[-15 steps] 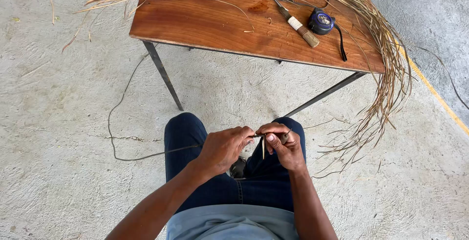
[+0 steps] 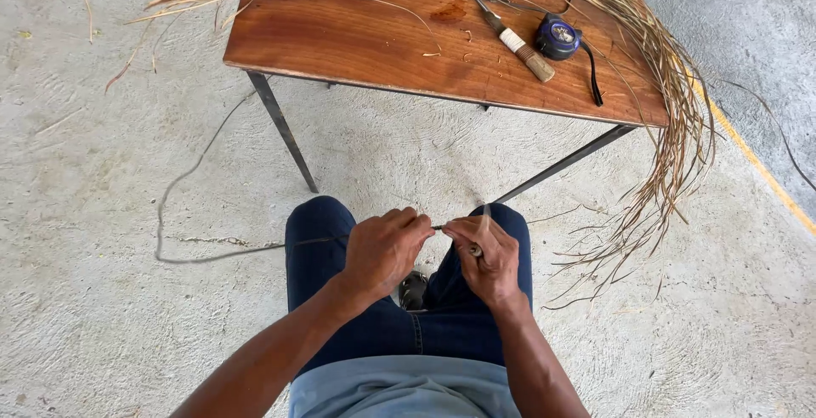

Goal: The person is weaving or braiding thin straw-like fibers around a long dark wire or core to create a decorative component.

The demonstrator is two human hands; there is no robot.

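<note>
Both hands over the knees, seated person in blue jeans. Left hand [image 2: 384, 248] closed, fingers pinching a thin dark strand [image 2: 229, 252] that trails left over the thigh and loops across the concrete floor [image 2: 85, 214]. Right hand [image 2: 489, 258] closed too, pinching the same strand's end plus a small tool, blurred, can't tell what kind. Fingertips of both hands nearly touching. Ahead: wooden table [image 2: 365, 44] with a bundle of dry reeds [image 2: 663, 112] draped over its right edge, a knife [image 2: 514, 39] just beside a blue tape measure [image 2: 558, 37].
</note>
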